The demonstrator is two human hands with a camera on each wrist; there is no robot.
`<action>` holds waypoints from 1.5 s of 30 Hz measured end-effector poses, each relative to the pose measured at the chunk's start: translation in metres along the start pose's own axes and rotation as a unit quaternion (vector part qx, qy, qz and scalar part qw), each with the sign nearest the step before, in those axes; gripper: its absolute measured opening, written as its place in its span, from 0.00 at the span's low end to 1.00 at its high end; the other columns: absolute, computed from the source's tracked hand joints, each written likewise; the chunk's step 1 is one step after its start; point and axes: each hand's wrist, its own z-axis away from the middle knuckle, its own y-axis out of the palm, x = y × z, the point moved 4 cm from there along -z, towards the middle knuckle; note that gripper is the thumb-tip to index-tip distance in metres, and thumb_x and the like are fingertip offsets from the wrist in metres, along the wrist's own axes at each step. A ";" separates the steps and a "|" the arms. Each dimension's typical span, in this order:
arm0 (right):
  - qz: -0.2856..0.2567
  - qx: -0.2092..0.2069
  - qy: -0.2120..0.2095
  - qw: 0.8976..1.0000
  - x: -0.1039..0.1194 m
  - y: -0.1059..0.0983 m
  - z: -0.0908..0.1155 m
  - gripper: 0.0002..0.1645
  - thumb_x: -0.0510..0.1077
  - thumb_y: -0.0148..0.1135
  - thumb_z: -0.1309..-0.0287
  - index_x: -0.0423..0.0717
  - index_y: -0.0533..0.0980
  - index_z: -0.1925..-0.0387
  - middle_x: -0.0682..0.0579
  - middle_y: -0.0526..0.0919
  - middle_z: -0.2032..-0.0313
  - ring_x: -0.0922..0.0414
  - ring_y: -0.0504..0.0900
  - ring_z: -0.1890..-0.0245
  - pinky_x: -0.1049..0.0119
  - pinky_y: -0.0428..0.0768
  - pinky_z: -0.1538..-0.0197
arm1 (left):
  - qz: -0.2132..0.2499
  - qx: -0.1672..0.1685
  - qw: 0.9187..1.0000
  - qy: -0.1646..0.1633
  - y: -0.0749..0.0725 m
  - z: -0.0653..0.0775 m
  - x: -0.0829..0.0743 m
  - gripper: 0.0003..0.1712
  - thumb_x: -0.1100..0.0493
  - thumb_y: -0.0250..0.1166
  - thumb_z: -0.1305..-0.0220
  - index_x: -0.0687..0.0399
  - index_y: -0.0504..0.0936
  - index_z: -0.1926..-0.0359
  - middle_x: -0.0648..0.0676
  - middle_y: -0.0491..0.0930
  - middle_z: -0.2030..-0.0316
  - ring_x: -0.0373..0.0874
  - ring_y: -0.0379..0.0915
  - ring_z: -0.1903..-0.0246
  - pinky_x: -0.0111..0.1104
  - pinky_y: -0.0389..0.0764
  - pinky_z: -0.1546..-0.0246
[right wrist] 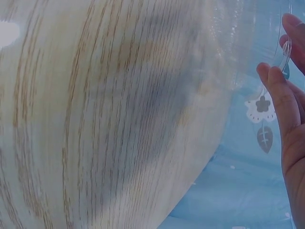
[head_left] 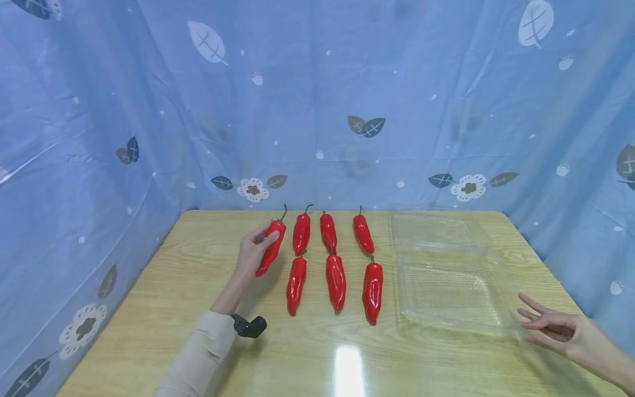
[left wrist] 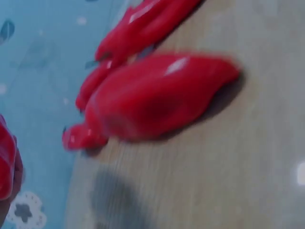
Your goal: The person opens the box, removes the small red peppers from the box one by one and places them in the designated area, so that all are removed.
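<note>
My left hand grips a glossy red chili pepper between thumb and fingers, raised off the table with its stem up. In the left wrist view only part of that pepper shows, at the left edge. Several more red peppers lie in two rows to the right of this hand. My right hand, thumb and fingers spread apart, is at the right edge of a clear plastic clamshell box. Whether its fingertips touch the thin clear rim cannot be made out.
The clamshell lies opened flat, its lid towards the back. All of this is on a wood-grain table. A blue leaf-patterned curtain stands behind and at both sides. A black camera piece sits by the left wrist.
</note>
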 end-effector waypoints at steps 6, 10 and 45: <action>-0.015 0.013 -0.004 1.000 0.001 0.001 0.004 0.13 0.20 0.61 0.51 0.34 0.81 0.65 0.81 0.65 0.40 0.76 0.76 0.52 0.78 0.80 0.64 | -0.008 -0.006 1.000 -0.002 -0.014 -0.030 0.005 0.29 0.57 0.61 0.33 0.54 0.68 0.32 0.60 0.71 0.37 0.51 0.69 0.44 0.21 0.75 0.59; -0.026 0.019 -0.016 0.999 0.002 0.003 0.005 0.14 0.19 0.61 0.51 0.34 0.81 0.65 0.80 0.64 0.39 0.76 0.76 0.51 0.78 0.79 0.63 | -0.002 -0.024 1.000 -0.017 -0.023 -0.045 0.009 0.30 0.55 0.60 0.32 0.51 0.66 0.31 0.60 0.68 0.35 0.50 0.66 0.42 0.28 0.74 0.52; -0.049 0.032 -0.096 0.994 0.010 0.008 0.004 0.18 0.16 0.61 0.57 0.32 0.80 0.64 0.71 0.65 0.35 0.71 0.76 0.47 0.78 0.78 0.57 | 0.006 -0.054 0.994 -0.093 -0.014 -0.078 0.062 0.29 0.65 0.54 0.32 0.71 0.62 0.33 0.69 0.62 0.35 0.58 0.58 0.35 0.43 0.62 0.34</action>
